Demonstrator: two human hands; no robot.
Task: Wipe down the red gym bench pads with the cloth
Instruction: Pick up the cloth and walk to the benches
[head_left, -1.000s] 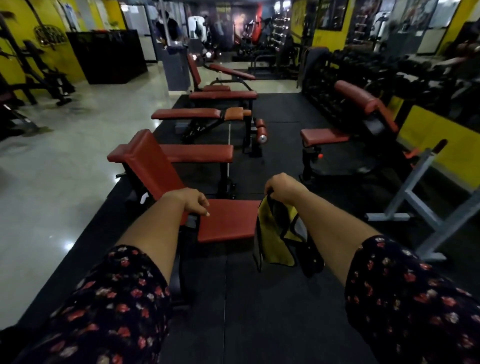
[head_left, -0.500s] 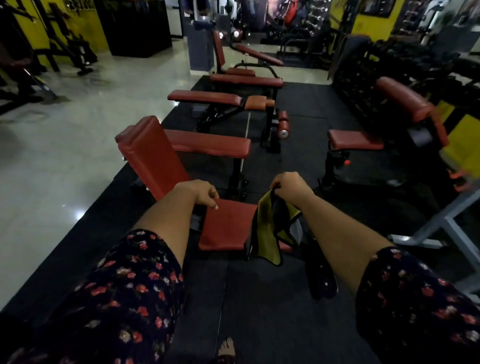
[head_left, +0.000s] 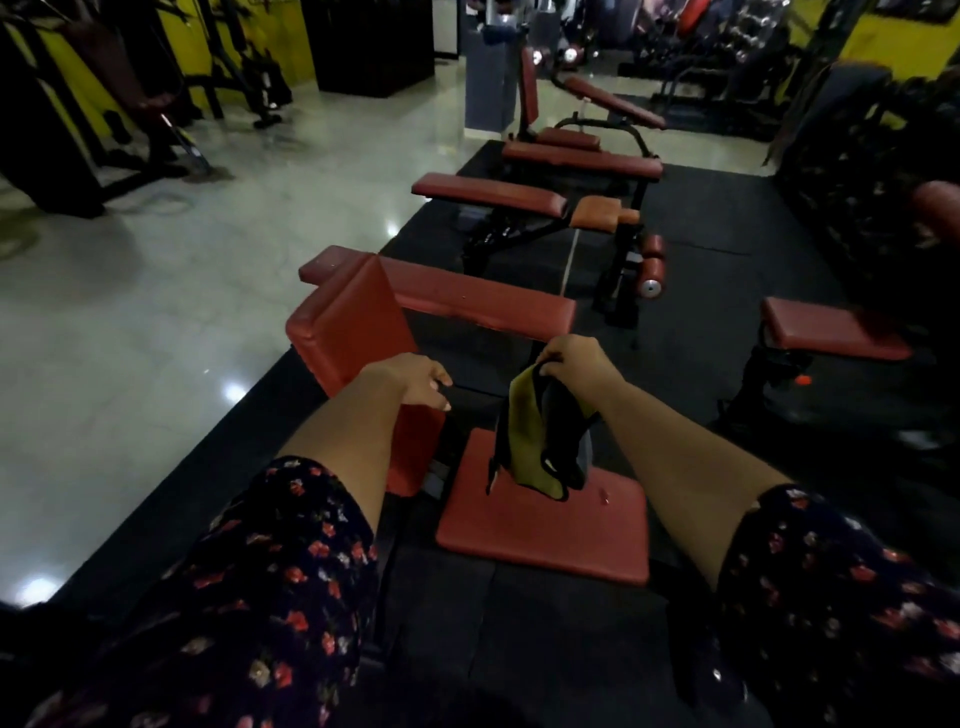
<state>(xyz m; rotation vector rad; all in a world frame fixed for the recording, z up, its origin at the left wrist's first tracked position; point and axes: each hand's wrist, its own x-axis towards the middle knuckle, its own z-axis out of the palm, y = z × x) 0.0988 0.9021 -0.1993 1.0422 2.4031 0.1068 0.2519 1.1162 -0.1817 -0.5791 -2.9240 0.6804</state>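
Dim gym, rubber floor. Seemingly soft, light cloth (head_left: 530, 441) pinched at top by right hand (head_left: 571, 364), better bunched for wiping; left hand (head_left: 415, 382) relaxed, empty.

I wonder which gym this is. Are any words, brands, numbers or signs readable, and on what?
No text can be read.
The cloth in the right hand: one small pale mark, too blurred to read.
The red seat pad: no lettering visible.
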